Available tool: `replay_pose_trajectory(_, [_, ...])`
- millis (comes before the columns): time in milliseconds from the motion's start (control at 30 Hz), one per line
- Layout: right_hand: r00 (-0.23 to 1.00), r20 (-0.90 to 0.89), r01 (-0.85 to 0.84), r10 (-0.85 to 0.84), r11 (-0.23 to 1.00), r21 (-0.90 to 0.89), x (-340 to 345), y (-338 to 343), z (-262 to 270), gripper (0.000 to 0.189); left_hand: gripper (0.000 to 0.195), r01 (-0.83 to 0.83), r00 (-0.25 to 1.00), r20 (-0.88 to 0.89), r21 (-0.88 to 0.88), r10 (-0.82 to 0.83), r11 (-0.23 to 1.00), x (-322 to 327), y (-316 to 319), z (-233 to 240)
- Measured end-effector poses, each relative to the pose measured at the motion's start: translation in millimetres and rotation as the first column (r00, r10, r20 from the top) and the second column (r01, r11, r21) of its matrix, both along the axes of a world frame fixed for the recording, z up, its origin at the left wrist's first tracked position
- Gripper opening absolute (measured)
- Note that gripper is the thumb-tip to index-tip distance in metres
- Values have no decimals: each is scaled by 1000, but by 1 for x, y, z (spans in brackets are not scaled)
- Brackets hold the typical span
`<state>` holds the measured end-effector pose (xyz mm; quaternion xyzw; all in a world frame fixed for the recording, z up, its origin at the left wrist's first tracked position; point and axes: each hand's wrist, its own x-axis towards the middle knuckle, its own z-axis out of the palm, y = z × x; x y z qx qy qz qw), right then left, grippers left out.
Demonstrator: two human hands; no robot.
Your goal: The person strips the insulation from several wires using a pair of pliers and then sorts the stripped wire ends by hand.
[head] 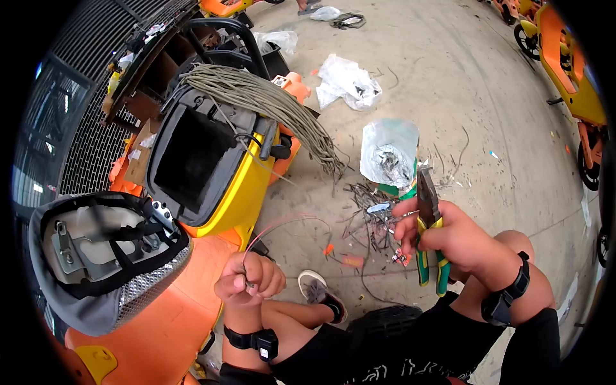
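My left hand is closed around one end of a thin wire, which looks pinkish near the fist and arcs away to the right above the floor. In my right hand are combination pliers with green and yellow handles, their jaws pointing away from me. Whether the jaws touch anything is not plain. A thick bundle of grey-green cables hangs over the rim of a yellow and orange vehicle body, beside its black open compartment. Cut wire scraps litter the floor beyond my right hand.
An upturned grey seat rests at the left on an orange panel. An open plastic bag holding scraps stands on the concrete, with a crumpled white bag farther off. Yellow and orange vehicles line the right side.
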<state>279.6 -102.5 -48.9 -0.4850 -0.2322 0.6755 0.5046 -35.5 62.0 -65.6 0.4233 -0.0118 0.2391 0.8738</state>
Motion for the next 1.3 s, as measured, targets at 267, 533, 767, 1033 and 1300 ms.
replay_pose_trajectory(267, [998, 55, -14, 12, 999, 35, -1, -3, 0, 50, 25, 17, 1000, -14, -11, -17, 1000, 2, -1, -2])
replay_pose_trajectory(533, [999, 4, 46, -46, 999, 21, 0, -4, -3, 47, 26, -1, 1000, 3, -20, 1, 1000, 12, -4, 1])
replay_pose_trajectory(767, [993, 16, 120, -121, 993, 20, 8, -4, -7, 49, 27, -20, 999, 30, 31, 19, 999, 15, -3, 1])
replay_pose_trajectory(1033, [991, 48, 127, -127, 992, -2, 9, -4, -9, 46, 28, -45, 998, 36, 44, 43, 998, 15, 0, 0])
replay_pose_trajectory(1300, [990, 14, 138, -137, 990, -20, 7, -4, -6, 50, 26, -22, 1000, 22, 41, 21, 999, 17, 2, 2])
